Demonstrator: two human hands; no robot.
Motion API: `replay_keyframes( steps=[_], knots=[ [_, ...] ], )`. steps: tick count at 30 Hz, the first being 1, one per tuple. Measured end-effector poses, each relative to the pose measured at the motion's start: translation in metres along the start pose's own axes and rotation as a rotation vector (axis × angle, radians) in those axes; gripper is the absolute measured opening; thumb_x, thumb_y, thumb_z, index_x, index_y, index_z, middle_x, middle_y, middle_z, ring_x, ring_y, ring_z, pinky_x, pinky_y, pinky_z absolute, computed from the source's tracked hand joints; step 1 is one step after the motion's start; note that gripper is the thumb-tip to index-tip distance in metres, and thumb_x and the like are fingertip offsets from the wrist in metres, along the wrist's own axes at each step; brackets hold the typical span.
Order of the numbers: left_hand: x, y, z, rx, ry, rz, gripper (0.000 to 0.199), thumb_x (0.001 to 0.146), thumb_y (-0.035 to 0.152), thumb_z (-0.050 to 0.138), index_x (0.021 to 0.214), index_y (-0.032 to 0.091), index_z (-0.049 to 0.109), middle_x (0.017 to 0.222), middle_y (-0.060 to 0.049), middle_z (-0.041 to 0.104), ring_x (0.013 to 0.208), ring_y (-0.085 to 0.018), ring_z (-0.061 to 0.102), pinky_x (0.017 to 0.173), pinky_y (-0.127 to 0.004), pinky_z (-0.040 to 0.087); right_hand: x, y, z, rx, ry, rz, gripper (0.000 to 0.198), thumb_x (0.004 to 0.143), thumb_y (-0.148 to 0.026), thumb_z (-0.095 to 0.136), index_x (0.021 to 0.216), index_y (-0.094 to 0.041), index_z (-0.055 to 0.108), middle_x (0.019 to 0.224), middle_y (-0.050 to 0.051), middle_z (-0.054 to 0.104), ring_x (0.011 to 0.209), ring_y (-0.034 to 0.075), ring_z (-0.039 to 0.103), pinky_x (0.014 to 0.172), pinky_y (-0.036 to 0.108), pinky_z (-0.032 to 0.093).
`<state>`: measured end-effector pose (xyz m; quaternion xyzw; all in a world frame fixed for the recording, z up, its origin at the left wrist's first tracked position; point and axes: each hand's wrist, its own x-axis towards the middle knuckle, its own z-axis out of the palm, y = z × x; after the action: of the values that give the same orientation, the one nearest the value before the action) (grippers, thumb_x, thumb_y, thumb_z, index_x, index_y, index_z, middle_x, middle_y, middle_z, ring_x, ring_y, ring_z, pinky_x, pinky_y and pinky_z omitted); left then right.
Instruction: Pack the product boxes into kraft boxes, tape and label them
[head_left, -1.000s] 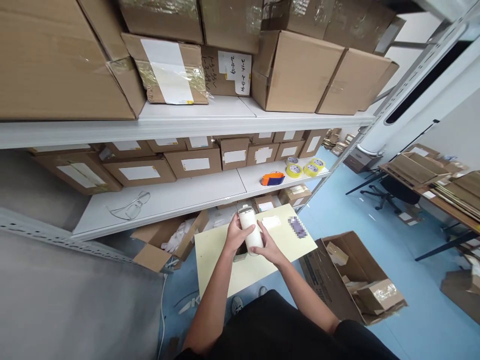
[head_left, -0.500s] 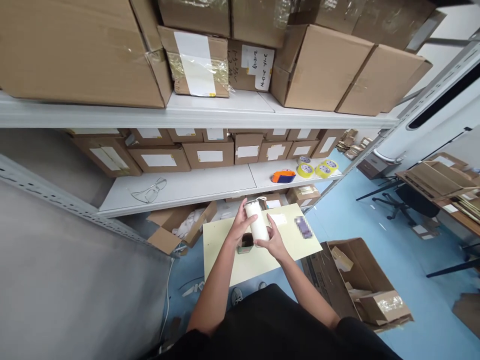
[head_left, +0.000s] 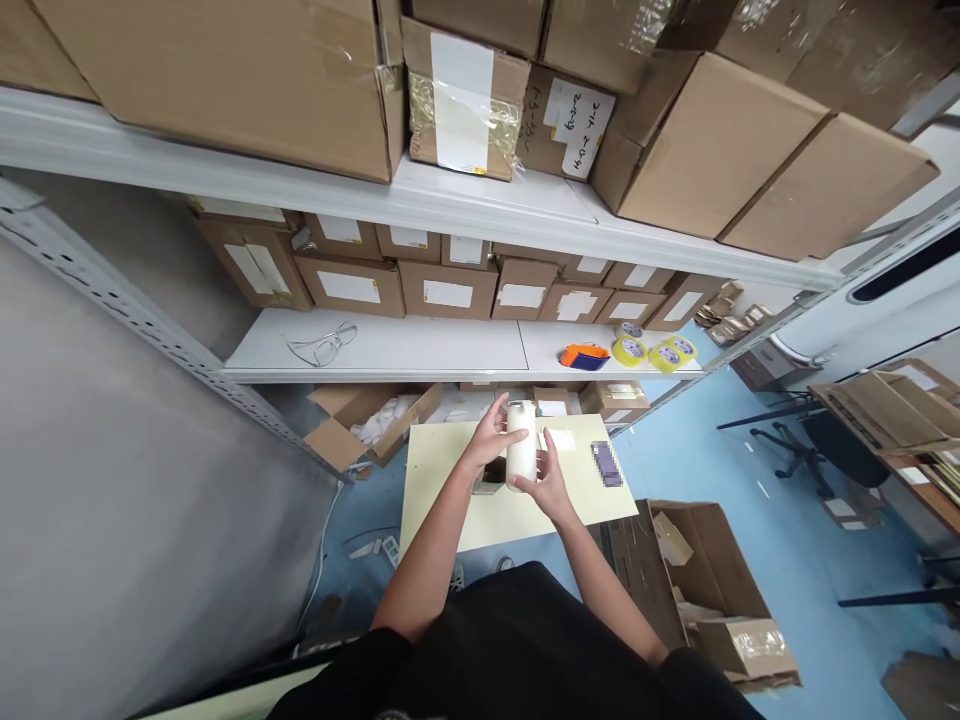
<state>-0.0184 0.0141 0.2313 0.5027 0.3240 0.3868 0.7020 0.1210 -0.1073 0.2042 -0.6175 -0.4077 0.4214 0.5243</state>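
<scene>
A white cylindrical bottle (head_left: 521,455) stands nearly upright between my two hands, above the pale yellow table (head_left: 442,520). My left hand (head_left: 491,438) grips its upper left side, thumb across the front. Around its lower right side my right hand (head_left: 546,480) is closed, with the thumb near the base. Just behind my left wrist, a small open box (head_left: 489,486) with a dark inside sits on the table, partly hidden. Right of my hands lie a white paper (head_left: 559,440) and a blurred purple item (head_left: 607,464).
A shelf (head_left: 420,345) behind the table bears glasses (head_left: 326,345), an orange and blue item (head_left: 584,357), yellow tape rolls (head_left: 664,357) and labelled cartons (head_left: 446,290). An open carton (head_left: 379,425) stands at the left; a large open carton (head_left: 720,560) is on the floor at the right.
The bottle has turned from tilted to nearly upright, still in both hands. The strap loop seen at its top before no longer shows. My view has shifted and rotated slightly.
</scene>
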Motion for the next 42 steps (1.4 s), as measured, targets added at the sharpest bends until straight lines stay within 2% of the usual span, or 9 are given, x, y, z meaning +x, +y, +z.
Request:
replay_keyframes(
  steps=[4, 14, 19, 22, 24, 30, 35, 39, 42],
  knots=[
    [0.002, -0.006, 0.000, -0.097, -0.071, -0.009, 0.105, 0.075, 0.036, 0.087, 0.164, 0.029, 0.030, 0.125, -0.011, 0.071, 0.115, -0.027, 0.070, 0.100, -0.043, 0.057, 0.002, 0.002, 0.000, 0.053, -0.041, 0.024, 0.127, 0.067, -0.043, 0.089, 0.167, -0.031, 0.013, 0.113, 0.005, 0.066, 0.096, 0.025, 0.068, 0.090, 0.043, 0.056],
    [0.009, -0.017, 0.007, -0.072, -0.041, -0.027, 0.108, 0.074, 0.040, 0.089, 0.163, 0.034, 0.028, 0.133, -0.011, 0.068, 0.116, -0.027, 0.069, 0.101, -0.045, 0.057, 0.007, 0.005, -0.005, 0.044, -0.016, 0.034, 0.120, 0.068, -0.035, 0.087, 0.166, -0.034, 0.018, 0.112, 0.004, 0.065, 0.093, 0.024, 0.069, 0.088, 0.043, 0.058],
    [0.013, -0.018, 0.014, 0.239, 0.319, 0.205, 0.081, 0.076, 0.041, 0.086, 0.149, 0.030, 0.053, 0.149, -0.012, 0.056, 0.126, -0.028, 0.062, 0.108, -0.046, 0.051, 0.011, 0.018, -0.008, 0.018, 0.162, 0.046, 0.122, 0.063, -0.035, 0.089, 0.165, -0.032, 0.022, 0.110, 0.004, 0.064, 0.089, 0.024, 0.069, 0.084, 0.042, 0.059],
    [0.009, -0.014, 0.023, 0.460, 0.325, 0.301, 0.054, 0.081, 0.042, 0.082, 0.131, 0.029, 0.068, 0.136, -0.010, 0.065, 0.127, -0.030, 0.060, 0.108, -0.046, 0.050, 0.011, 0.027, -0.007, -0.089, 0.207, 0.036, 0.119, 0.062, -0.033, 0.088, 0.163, -0.032, 0.026, 0.110, 0.004, 0.065, 0.091, 0.025, 0.068, 0.085, 0.043, 0.059],
    [0.005, -0.015, 0.029, 0.529, 0.297, 0.268, 0.049, 0.081, 0.043, 0.082, 0.126, 0.029, 0.071, 0.127, -0.010, 0.069, 0.123, -0.031, 0.061, 0.103, -0.046, 0.052, 0.009, 0.033, -0.003, -0.180, 0.236, 0.018, 0.114, 0.063, -0.032, 0.087, 0.162, -0.033, 0.030, 0.113, 0.005, 0.066, 0.095, 0.027, 0.068, 0.088, 0.045, 0.058],
    [0.007, -0.034, 0.033, 0.660, 0.406, 0.110, 0.074, 0.067, 0.046, 0.092, 0.133, 0.030, 0.065, 0.121, -0.009, 0.066, 0.109, -0.031, 0.067, 0.096, -0.041, 0.052, 0.004, 0.056, 0.014, -0.293, 0.311, -0.041, 0.100, 0.068, -0.032, 0.084, 0.158, -0.037, 0.041, 0.130, 0.007, 0.065, 0.118, 0.033, 0.065, 0.103, 0.051, 0.053],
    [0.014, -0.045, 0.010, 0.712, 0.433, -0.023, 0.061, 0.065, 0.040, 0.092, 0.119, 0.026, 0.068, 0.116, -0.010, 0.068, 0.109, -0.031, 0.067, 0.099, -0.042, 0.050, 0.001, 0.087, 0.017, -0.156, 0.212, 0.024, 0.101, 0.068, -0.039, 0.084, 0.158, -0.032, 0.040, 0.130, 0.009, 0.068, 0.122, 0.032, 0.066, 0.107, 0.052, 0.051],
    [0.009, -0.055, -0.011, 0.678, 0.447, -0.061, 0.070, 0.067, 0.033, 0.090, 0.131, 0.026, 0.063, 0.119, -0.008, 0.069, 0.103, -0.025, 0.069, 0.100, -0.040, 0.052, 0.005, 0.121, 0.012, 0.071, 0.182, 0.110, 0.080, 0.072, -0.048, 0.076, 0.146, -0.028, 0.054, 0.135, 0.013, 0.066, 0.124, 0.032, 0.064, 0.099, 0.051, 0.055],
    [0.001, -0.066, -0.019, 0.571, 0.457, -0.039, 0.079, 0.067, 0.027, 0.089, 0.140, 0.025, 0.058, 0.123, -0.008, 0.066, 0.101, -0.022, 0.070, 0.097, -0.038, 0.056, 0.012, 0.144, 0.011, 0.017, 0.181, 0.224, 0.063, 0.069, -0.048, 0.075, 0.127, -0.025, 0.065, 0.125, 0.012, 0.070, 0.108, 0.029, 0.069, 0.096, 0.050, 0.055]
  ],
)
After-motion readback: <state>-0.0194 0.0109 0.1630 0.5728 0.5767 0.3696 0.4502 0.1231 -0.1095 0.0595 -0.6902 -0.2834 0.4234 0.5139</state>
